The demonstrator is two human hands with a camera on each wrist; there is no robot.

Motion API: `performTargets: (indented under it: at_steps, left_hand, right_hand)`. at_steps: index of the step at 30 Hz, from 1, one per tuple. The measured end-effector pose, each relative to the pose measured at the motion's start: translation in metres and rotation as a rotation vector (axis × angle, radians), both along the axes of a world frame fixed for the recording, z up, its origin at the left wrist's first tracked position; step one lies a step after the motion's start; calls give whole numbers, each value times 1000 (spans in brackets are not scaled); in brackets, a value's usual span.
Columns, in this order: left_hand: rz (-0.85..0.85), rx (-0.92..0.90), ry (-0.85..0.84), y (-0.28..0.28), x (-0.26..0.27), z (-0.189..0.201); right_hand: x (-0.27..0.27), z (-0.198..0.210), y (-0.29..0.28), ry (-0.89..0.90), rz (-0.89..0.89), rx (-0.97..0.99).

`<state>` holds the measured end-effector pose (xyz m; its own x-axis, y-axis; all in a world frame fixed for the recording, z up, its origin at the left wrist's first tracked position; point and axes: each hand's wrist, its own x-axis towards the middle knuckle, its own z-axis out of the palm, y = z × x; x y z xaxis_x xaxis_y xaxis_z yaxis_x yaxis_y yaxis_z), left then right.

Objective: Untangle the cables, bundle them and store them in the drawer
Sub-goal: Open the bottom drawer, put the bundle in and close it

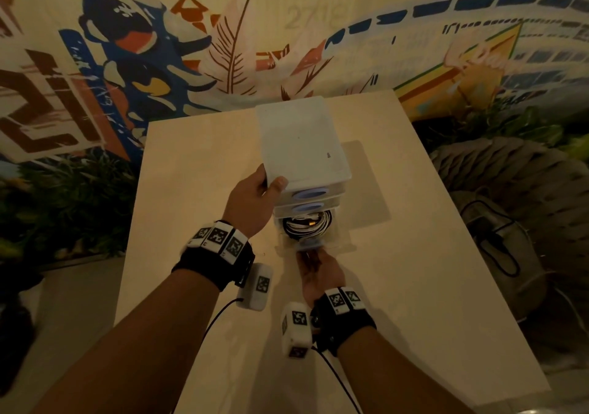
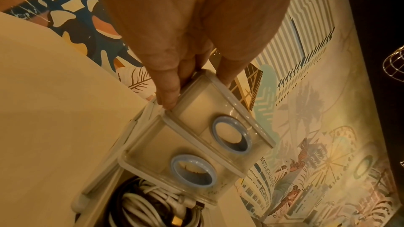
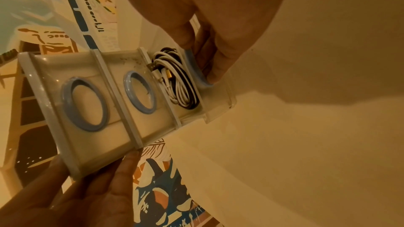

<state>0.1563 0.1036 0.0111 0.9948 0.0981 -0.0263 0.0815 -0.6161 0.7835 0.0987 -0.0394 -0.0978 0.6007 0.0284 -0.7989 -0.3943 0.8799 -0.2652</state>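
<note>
A small white drawer unit (image 1: 302, 145) with three clear drawers stands on the beige table (image 1: 204, 165). My left hand (image 1: 271, 184) grips its top front left corner, thumb on the lid, which the left wrist view (image 2: 172, 92) also shows. The bottom drawer (image 1: 339, 242) is pulled partly out. Inside it lie coiled white and black cables (image 1: 307, 224), bundled together (image 3: 177, 78). My right hand (image 1: 310, 255) reaches in from the front, with its fingers (image 3: 210, 58) hooked in the drawer's blue ring handle (image 3: 196, 73). The two upper drawers (image 3: 109, 96) are closed.
The unit sits near the table's far middle, with bare tabletop to its left, right and front. A painted mural wall (image 1: 223, 31) stands right behind the table. On the floor to the right lies a grey bag (image 1: 500, 244) with a black cord.
</note>
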Motion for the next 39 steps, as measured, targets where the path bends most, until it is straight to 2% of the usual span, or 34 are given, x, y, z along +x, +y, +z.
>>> performTargets:
  at_steps: [4,9,11,13,15,16,17,19,20,21,23,25,27,39]
  left_hand:
    - [-23,43,23,0,4,2]
    - [38,103,68,0,12,10]
    - [46,84,73,0,12,10]
    - [50,53,73,1,11,8]
    - [44,35,58,2,10,5]
    - [45,32,54,2,10,4]
    - [49,32,51,2,9,4]
    - [52,36,51,1,10,3]
    - [53,40,49,1,10,3]
    - [55,42,44,0,10,4]
    - [61,37,37,0,10,3]
    - [65,24,40,0,10,3]
    - [64,12,38,0,10,3]
    - [57,35,48,-1,9,3]
  right_hand:
    - [10,1,2,-1,-5,2]
    - [17,-1,2,-10,3,-4]
    - [16,1,-1,-21,31,-14]
    - [12,9,-11,-15,132,-74]
    - [4,16,-26,-23,318,-218]
    - [-1,19,-34,-68,423,-384]
    - [-5,22,-42,-167,520,-641]
    - [-8,31,-55,-527,651,-1228]
    - [-4,38,-58,-736,689,-1428]
    - [2,44,-58,-907,754,-1540]
    - [22,52,-54,-1053,973,-1657]
    - [38,50,-52,-1028,1222,-1731]
    - [43,44,-51,-988,1394,-1770]
    - [43,39,-47,-1033,1455,-1913]
